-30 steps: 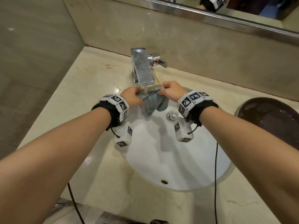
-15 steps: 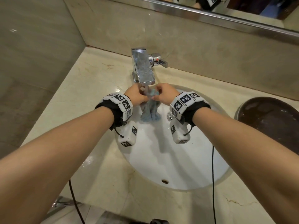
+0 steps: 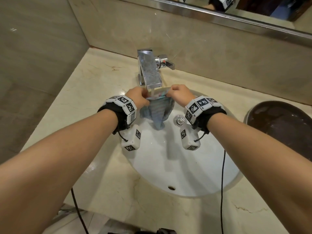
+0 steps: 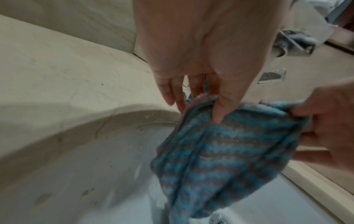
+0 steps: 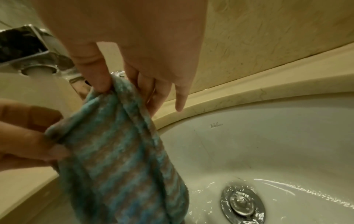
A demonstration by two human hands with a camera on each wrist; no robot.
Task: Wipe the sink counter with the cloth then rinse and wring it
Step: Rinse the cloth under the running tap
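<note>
A wet blue-and-grey striped cloth (image 3: 156, 112) (image 4: 210, 154) (image 5: 118, 159) hangs spread between my hands, over the white sink basin (image 3: 177, 166), right under the chrome tap (image 3: 149, 70). Water runs from the spout onto its top edge. My left hand (image 3: 137, 97) (image 4: 208, 98) pinches the cloth's left top corner between thumb and fingers. The right top corner is pinched by my right hand (image 3: 179, 94) (image 5: 122, 84). The cloth's lower end droops towards the drain (image 3: 179, 120) (image 5: 242, 203).
The beige marble counter (image 3: 87, 105) surrounds the basin, with walls at the left and back. A dark round basin (image 3: 283, 125) sits at the right. The tap handle (image 3: 166, 63) points right. Thin black cables hang from both wrists.
My hands have moved apart, spreading the bunched cloth wider under the running water. Half a second ago they were close together with the cloth gathered into a narrow hanging strip.
</note>
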